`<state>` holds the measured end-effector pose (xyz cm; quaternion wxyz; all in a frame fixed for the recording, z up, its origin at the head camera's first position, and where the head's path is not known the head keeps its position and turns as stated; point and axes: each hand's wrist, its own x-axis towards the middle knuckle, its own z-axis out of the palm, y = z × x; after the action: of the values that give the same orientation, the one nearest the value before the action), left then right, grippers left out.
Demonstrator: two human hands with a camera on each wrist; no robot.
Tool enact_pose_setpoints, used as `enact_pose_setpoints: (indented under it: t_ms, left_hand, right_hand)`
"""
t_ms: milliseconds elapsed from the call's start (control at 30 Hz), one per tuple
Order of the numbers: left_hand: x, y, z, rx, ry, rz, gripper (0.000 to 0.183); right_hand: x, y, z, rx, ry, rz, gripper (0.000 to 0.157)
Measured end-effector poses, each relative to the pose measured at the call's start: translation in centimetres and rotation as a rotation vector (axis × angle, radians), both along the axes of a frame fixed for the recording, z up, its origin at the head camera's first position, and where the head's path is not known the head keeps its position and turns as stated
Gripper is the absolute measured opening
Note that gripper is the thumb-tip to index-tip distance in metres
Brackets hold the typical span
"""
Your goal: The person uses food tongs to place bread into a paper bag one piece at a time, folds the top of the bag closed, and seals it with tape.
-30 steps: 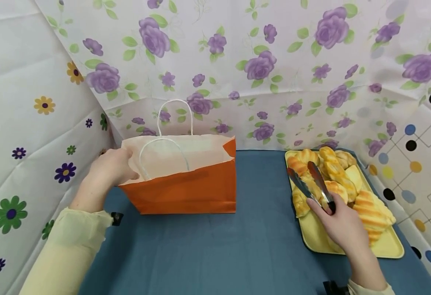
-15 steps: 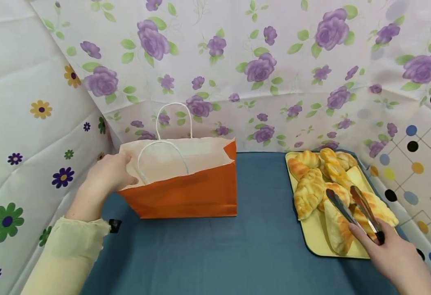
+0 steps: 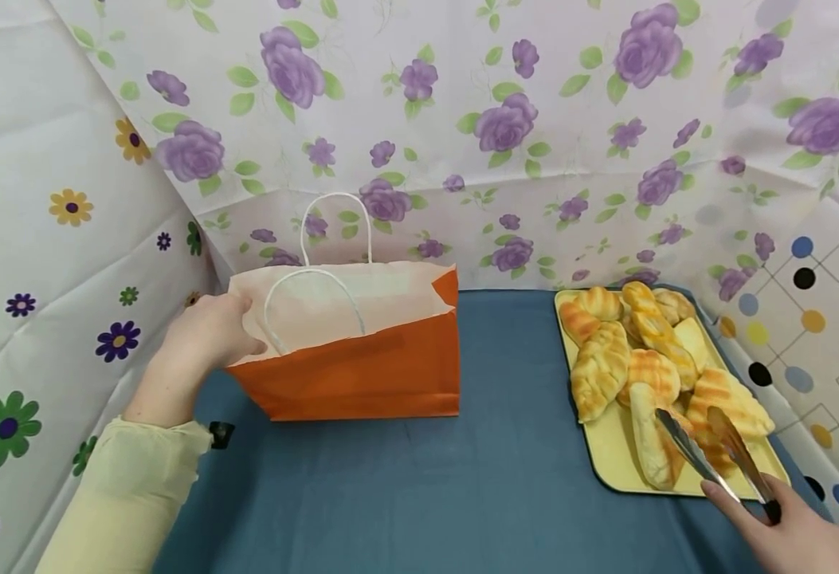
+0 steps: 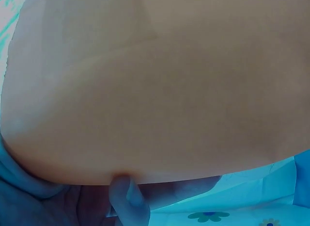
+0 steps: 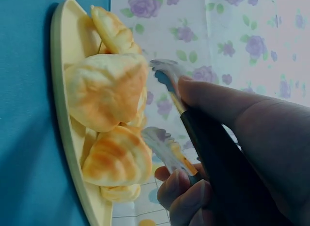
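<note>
My left hand (image 3: 204, 343) pinches the left side edge of an orange paper bag (image 3: 369, 375) that stands with its mouth spread. In the left wrist view the bag's paper wall (image 4: 169, 100) fills most of the picture, with a thumb (image 4: 128, 201) at its edge. Metal tongs (image 3: 693, 454) with dark handles (image 5: 213, 148) are held in my right hand (image 3: 806, 530). Their tips stand apart with nothing between them, over the near right part of a yellow tray (image 3: 613, 466). Closest to them lie a pale wedge-shaped bread (image 3: 652, 446) and a striped bread (image 3: 731, 402).
Several more breads, including a braided roll (image 3: 601, 371) and a long twist (image 3: 656, 331), crowd the tray's far half. Blue cloth (image 3: 505, 446) covers the table between bag and tray. A flowered curtain (image 3: 433, 151) hangs behind.
My right hand has moved the tongs from above the middle breads to the tray's near right, uncovering the wedge-shaped bread. My left hand still holds the bag's edge.
</note>
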<state>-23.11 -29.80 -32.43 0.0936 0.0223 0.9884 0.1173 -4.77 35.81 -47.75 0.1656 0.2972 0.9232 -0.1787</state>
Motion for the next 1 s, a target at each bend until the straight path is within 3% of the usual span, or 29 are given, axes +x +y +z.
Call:
enact_pose_setpoints:
  t_ms: [233, 500, 1000]
  left_hand:
    - [0.2, -0.4, 0.2, 0.005, -0.009, 0.009, 0.080]
    - [0.1, -0.5, 0.1, 0.011, -0.013, 0.022, 0.082]
    - [0.3, -0.5, -0.5, 0.010, -0.020, 0.015, 0.087]
  right_hand:
    - [0.3, -0.6, -0.9, 0.049, -0.054, -0.050, 0.108]
    - [0.1, -0.9, -1.2, 0.110, -0.138, -0.001, 0.114]
    - [-0.8, -2.9, -1.1, 0.106, -0.217, 0.028, 0.121]
